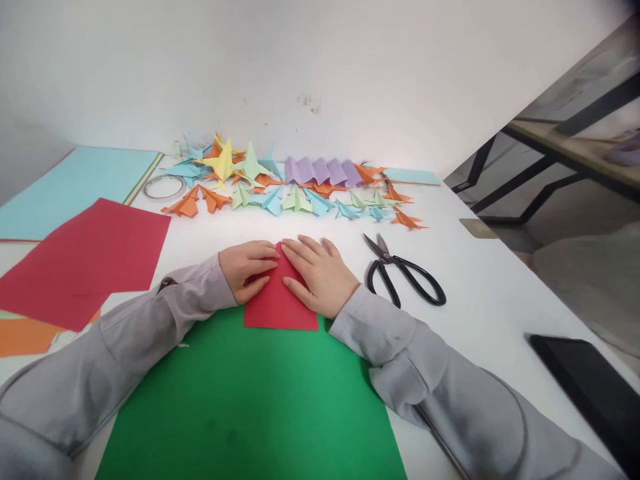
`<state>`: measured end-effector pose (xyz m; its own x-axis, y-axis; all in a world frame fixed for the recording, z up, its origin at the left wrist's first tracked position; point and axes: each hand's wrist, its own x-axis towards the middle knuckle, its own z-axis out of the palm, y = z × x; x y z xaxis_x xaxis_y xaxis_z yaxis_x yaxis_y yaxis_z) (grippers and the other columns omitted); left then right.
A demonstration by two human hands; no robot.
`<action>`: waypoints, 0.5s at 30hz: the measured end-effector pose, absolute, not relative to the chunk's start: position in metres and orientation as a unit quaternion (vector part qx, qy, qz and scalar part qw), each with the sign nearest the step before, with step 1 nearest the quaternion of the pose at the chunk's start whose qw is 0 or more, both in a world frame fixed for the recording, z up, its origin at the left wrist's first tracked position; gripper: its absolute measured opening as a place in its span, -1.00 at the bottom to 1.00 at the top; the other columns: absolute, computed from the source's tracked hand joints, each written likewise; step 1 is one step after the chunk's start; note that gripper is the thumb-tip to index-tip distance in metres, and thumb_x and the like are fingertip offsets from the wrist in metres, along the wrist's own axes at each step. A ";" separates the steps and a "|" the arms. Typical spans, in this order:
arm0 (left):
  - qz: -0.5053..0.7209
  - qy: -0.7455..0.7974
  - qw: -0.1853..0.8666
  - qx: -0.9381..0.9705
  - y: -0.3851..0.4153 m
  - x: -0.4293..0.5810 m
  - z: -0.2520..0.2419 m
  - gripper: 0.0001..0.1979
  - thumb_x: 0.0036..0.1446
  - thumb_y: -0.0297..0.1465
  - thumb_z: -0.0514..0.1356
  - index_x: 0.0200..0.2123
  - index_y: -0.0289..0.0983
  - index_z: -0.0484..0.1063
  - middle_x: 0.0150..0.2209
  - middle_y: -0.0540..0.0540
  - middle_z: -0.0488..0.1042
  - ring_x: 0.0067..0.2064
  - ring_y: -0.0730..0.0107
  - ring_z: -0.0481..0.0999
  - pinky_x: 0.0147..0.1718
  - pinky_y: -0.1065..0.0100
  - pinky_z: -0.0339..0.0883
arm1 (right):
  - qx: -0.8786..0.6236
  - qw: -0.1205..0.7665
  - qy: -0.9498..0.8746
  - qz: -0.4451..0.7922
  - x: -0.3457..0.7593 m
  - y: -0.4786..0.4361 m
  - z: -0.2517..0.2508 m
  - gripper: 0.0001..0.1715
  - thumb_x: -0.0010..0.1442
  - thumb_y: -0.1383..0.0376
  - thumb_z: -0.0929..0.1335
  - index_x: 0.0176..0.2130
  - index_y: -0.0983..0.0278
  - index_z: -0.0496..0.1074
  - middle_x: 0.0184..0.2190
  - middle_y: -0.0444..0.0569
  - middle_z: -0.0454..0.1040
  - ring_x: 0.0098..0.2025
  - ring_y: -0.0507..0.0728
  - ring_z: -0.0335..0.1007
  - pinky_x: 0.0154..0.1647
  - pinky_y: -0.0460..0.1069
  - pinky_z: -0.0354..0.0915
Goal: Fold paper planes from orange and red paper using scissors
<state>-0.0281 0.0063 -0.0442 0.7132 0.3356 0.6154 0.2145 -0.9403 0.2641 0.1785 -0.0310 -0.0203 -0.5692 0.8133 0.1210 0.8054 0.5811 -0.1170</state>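
Observation:
A small red sheet of paper [281, 310] lies in front of me, its far end narrowing to a point between my hands. My left hand [249, 272] rests along its left edge with fingers stretched out and a little apart. Across the right side of the paper lies my right hand [317, 277], flat, fingers spread, the fingertips near the tip. Part of the right edge is hidden under that hand. Beneath the near end of the red paper is a large green sheet [250, 400].
Black-handled scissors [395, 267] lie slightly spread right of my hands, beyond them a phone-like black slab [590, 393]. To the left are larger red paper [100, 260], blue sheets [90, 180] and a tape roll [164, 187]. Folded paper shapes [295, 200] line the wall.

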 end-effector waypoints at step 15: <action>0.352 0.167 0.093 0.916 0.004 -0.028 -0.044 -0.76 0.07 -0.47 0.06 -0.19 -0.32 0.44 -0.14 -0.27 0.49 0.01 0.17 0.43 -0.01 0.14 0.38 | -0.461 0.072 -0.884 0.025 0.179 -0.031 -0.022 -0.33 0.25 0.09 0.13 0.23 0.40 0.10 0.26 0.10 0.10 0.26 0.35 -0.05 0.17 0.34 -0.08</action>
<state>-0.0281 0.0036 -0.0438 0.6967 0.3724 0.6131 0.2415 -0.9266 0.2884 0.1794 -0.0312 -0.0219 -0.5648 0.8187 0.1038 0.8116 0.5738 -0.1096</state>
